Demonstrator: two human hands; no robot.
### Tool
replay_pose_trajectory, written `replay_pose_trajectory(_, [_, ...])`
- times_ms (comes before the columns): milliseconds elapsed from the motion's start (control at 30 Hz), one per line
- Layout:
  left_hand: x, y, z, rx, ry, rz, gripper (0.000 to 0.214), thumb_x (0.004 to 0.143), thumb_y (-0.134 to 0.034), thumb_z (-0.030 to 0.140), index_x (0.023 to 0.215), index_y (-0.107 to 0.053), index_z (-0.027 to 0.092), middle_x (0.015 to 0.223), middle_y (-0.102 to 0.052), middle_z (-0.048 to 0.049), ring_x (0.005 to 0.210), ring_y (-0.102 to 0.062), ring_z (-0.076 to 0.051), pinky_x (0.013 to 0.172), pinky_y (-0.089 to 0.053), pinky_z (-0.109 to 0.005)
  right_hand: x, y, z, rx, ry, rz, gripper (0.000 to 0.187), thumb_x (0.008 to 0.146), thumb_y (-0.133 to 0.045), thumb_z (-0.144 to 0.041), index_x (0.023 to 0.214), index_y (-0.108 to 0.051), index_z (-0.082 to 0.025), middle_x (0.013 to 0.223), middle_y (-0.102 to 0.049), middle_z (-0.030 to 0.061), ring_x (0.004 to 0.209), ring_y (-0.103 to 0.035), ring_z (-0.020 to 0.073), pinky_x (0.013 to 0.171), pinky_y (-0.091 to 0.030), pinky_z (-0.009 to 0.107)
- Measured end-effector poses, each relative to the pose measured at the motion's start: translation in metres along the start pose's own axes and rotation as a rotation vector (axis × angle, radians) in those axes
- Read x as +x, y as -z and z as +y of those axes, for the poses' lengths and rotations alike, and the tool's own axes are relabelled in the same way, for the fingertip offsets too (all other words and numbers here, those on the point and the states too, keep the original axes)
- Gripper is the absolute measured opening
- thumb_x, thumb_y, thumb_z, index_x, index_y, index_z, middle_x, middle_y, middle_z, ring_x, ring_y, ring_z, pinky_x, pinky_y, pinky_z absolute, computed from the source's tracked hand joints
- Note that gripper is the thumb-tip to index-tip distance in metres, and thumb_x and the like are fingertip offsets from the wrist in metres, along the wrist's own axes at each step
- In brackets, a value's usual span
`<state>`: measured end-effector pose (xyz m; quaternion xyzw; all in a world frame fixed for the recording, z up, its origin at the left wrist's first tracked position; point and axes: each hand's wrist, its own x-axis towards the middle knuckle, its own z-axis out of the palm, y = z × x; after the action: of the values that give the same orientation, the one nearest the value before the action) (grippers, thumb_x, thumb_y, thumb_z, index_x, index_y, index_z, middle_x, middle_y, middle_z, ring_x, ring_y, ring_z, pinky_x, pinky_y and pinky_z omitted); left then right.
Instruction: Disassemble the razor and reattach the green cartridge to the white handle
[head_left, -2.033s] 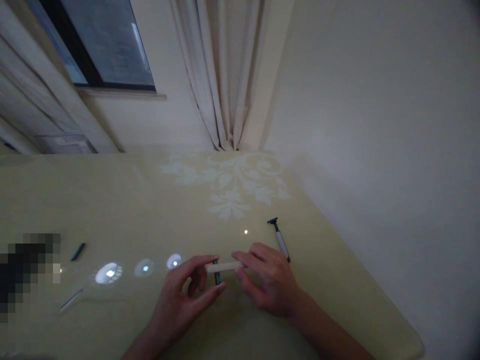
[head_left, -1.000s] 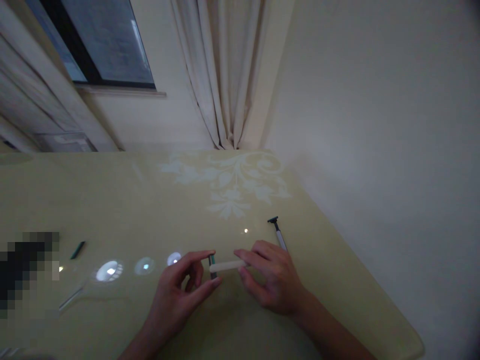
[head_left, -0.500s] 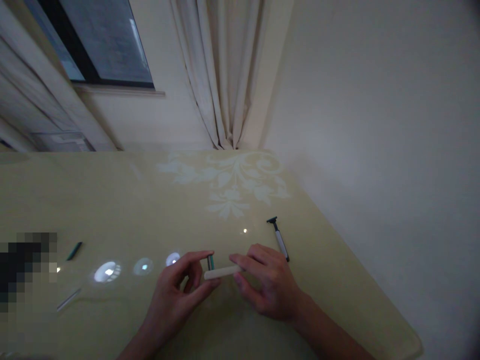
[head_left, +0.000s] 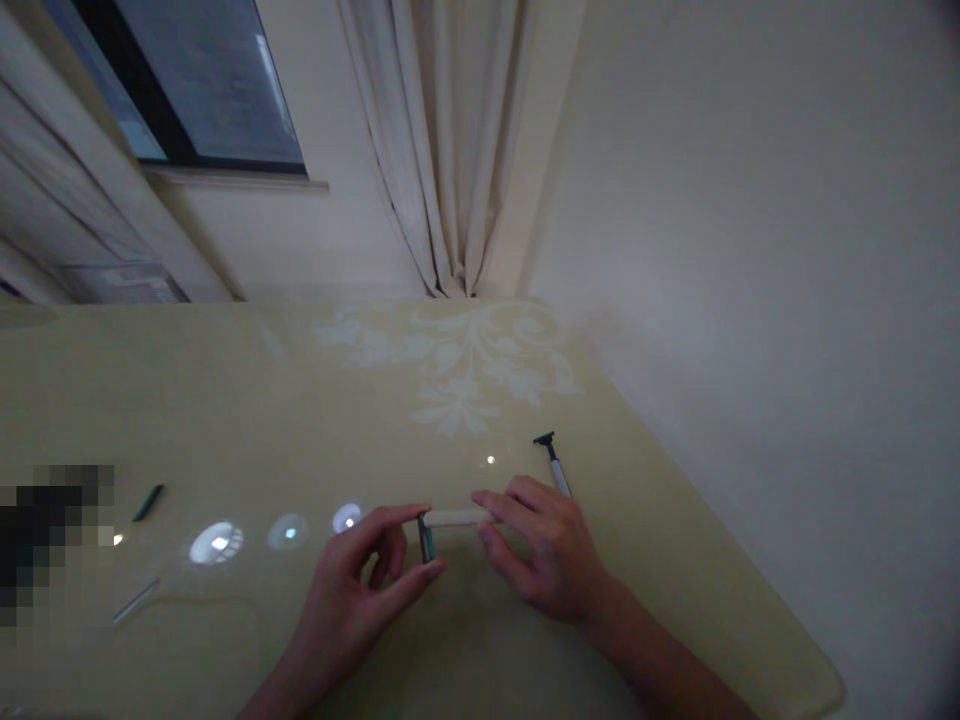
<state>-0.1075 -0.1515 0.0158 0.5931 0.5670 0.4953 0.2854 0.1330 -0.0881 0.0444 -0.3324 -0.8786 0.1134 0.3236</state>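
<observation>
Where the stick (head_left: 454, 518) meets the cartridge (head_left: 428, 543): its tip has shifted from near end to far end, so we judge it sweeps lengthwise.
Left hand (head_left: 358, 572): our fingers, partly spread, pinch the cartridge's ends over the surface (head_left: 300, 420), left of its right edge.
Right hand (head_left: 545, 548): our fingers pinch the stick closely.

- A plain pale side wall (head_left: 750, 250) fills the right, meeting the far wall (head_left: 277, 240) in a corner.
- A dark-framed window (head_left: 217, 80) sits upper left, above a narrow sill (head_left: 247, 181).
- Cream fabric hangs on both sides of it: a left curtain (head_left: 67, 170) and a right curtain (head_left: 442, 140), gathered into folds.
- The glossy yellowish-green surface (head_left: 225, 400) bears a white floral pattern (head_left: 454, 412).
- Round light reflections (head_left: 216, 543) gleam on it; the room is dim.
</observation>
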Motion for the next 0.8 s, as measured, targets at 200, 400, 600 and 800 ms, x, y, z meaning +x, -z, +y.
replay_pose_trajectory(200, [-0.0002, -0.0003, 0.0005, -0.013, 0.02, 0.004, 0.035, 0.079, -0.09, 0.034, 0.112, -0.082, 0.023, 0.057, -0.056, 0.0084, 0.049, -0.053, -0.011, 0.047, -0.044, -0.019, 0.0004, -0.0017, -0.0011, 0.01, 0.003, 0.001, 0.031, 0.106, -0.055, -0.033, 0.119, -0.078, -0.015, 0.083, -0.066, 0.006, 0.073, -0.062, 0.0207, 0.067, -0.047, 0.033])
replay_pose_trajectory(400, [-0.0012, 0.0002, 0.0014, -0.017, 0.011, -0.019, 0.035, 0.08, -0.089, 0.033, 0.113, -0.082, 0.025, 0.058, -0.057, 0.0078, 0.05, -0.054, -0.012, 0.047, -0.046, -0.019, -0.0006, -0.0027, -0.0019, 0.042, -0.008, -0.024, 0.031, 0.106, -0.055, -0.034, 0.12, -0.078, -0.016, 0.084, -0.066, 0.0061, 0.074, -0.063, 0.0205, 0.068, -0.047, 0.033])
replay_pose_trajectory(600, [-0.0003, -0.0004, 0.0019, -0.012, 0.002, -0.005, 0.032, 0.081, -0.089, 0.032, 0.111, -0.082, 0.024, 0.058, -0.057, 0.0078, 0.05, -0.054, -0.012, 0.047, -0.046, -0.019, 0.0002, -0.0019, -0.0022, 0.018, -0.05, 0.0, 0.03, 0.106, -0.056, -0.032, 0.118, -0.079, -0.016, 0.083, -0.065, 0.006, 0.074, -0.063, 0.0206, 0.068, -0.047, 0.033])
replay_pose_trajectory(800, [0.0001, -0.0007, 0.003, 0.004, -0.005, -0.007, 0.034, 0.08, -0.089, 0.031, 0.112, -0.082, 0.024, 0.058, -0.057, 0.008, 0.049, -0.054, -0.011, 0.047, -0.046, -0.018, 0.0006, -0.0028, -0.0024, 0.025, -0.031, -0.022, 0.031, 0.106, -0.056, -0.034, 0.119, -0.078, -0.016, 0.085, -0.067, 0.0063, 0.075, -0.063, 0.0206, 0.069, -0.048, 0.033])
